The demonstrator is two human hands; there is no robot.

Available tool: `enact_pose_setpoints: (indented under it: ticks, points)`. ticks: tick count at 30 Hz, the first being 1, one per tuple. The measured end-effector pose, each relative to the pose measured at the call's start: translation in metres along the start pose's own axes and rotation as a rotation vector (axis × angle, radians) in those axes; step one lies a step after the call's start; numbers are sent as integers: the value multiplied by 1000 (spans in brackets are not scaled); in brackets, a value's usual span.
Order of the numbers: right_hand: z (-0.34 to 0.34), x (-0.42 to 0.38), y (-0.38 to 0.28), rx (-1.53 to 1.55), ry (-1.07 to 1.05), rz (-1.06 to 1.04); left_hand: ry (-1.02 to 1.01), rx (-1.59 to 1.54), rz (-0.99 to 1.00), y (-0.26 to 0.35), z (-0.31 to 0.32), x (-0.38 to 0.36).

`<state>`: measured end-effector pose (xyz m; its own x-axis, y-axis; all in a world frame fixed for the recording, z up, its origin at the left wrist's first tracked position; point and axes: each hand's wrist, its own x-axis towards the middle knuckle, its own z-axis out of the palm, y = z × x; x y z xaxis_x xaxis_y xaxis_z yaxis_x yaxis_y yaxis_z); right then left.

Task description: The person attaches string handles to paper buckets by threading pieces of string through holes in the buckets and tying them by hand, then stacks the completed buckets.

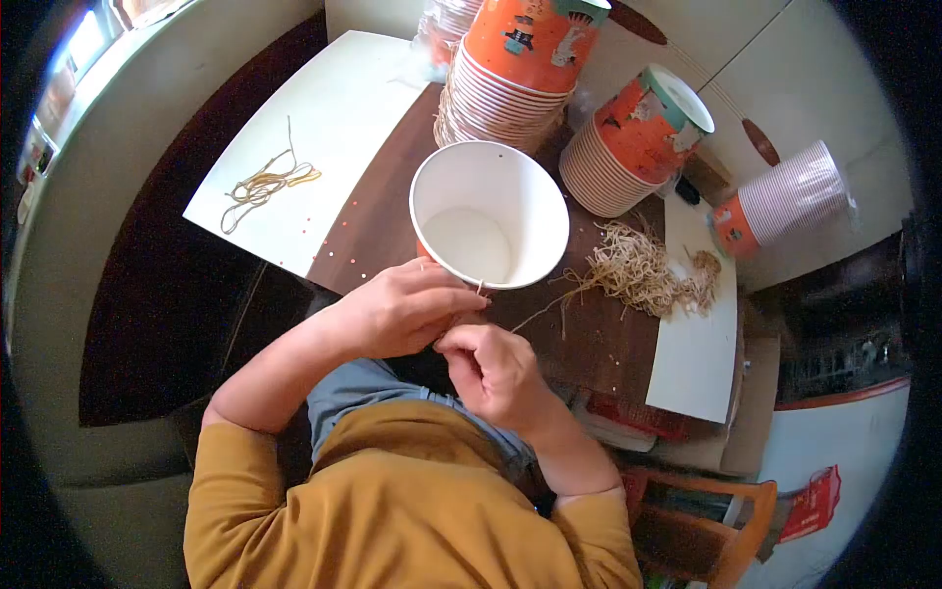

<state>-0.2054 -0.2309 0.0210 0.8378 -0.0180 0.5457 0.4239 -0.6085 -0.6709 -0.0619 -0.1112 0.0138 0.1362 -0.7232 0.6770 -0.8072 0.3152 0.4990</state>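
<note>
A white-lined paper bucket [523, 211] stands with its opening up at the table's front edge, and a small hole shows near its far rim. My left hand [407, 306] is closed at the near rim, its fingers bent against the bucket's outside. Close beside it, my right hand [488, 368] is pinched just below the rim. A bit of cord shows at the rim between the hands, but what the fingertips hold is too small to make out. To the right lies a tangled bundle of pale cords [633, 267], with loose strands reaching toward my right hand.
Stacks of orange printed buckets [525, 49] [628, 142] stand at the back, and a wrapped stack [790, 196] is at the right. Loose yellowish cords [265, 185] lie on the white left part of the table [343, 88]. A wooden chair [751, 530] is at lower right.
</note>
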Motion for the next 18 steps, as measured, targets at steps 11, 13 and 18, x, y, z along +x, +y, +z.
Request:
enact_pose_setpoints:
  ticks: [11, 13, 18]
  points:
    - [-51, 0, -26, -402, 89, 107, 74, 135, 169, -2, 1, -4]
    - [-54, 6, -18, -428, 136, 95, 121, 143, 154, -2, 4, -4]
    - [-31, 14, -3, -109, 119, 211, 138, 179, 132, 0, 6, -5]
